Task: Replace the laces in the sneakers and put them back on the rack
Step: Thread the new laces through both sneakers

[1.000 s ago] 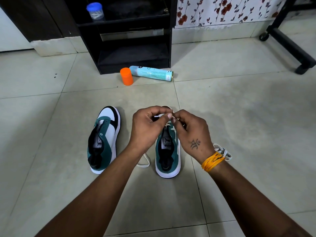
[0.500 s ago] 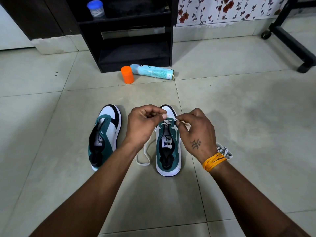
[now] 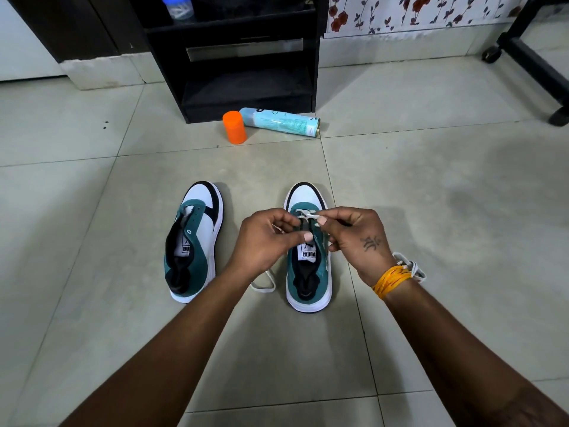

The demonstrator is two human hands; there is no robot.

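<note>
Over the toe end of the right sneaker (image 3: 308, 266), we see the white lace (image 3: 305, 214) stretched in a short span between both hands, low across the first eyelets, which suits threading from the toe upward. Our left hand (image 3: 267, 241) has its grip pinched on the lace from the left, fingers curled in; our right hand (image 3: 354, 238) pinches the other end, thumb and forefinger pressed together on it. Slack lace loops out onto the floor (image 3: 431, 186) beside the shoe, under the left wrist, and another bundle of lace (image 3: 411, 266) lies by the right wrist. We judge the lacing has barely begun. The left sneaker (image 3: 192, 241) stands just beside, toe pointing the same way, with no lace in it, probably waiting its turn. Farther off, the black rack (image 3: 246, 87) has a bare lower shelf, with an orange cap (image 3: 234, 127) and a spray can (image 3: 280, 121) lying before it. Compared with half a second ago, both hands have dropped slightly toward the tongue and the white toe cap shows more.
</note>
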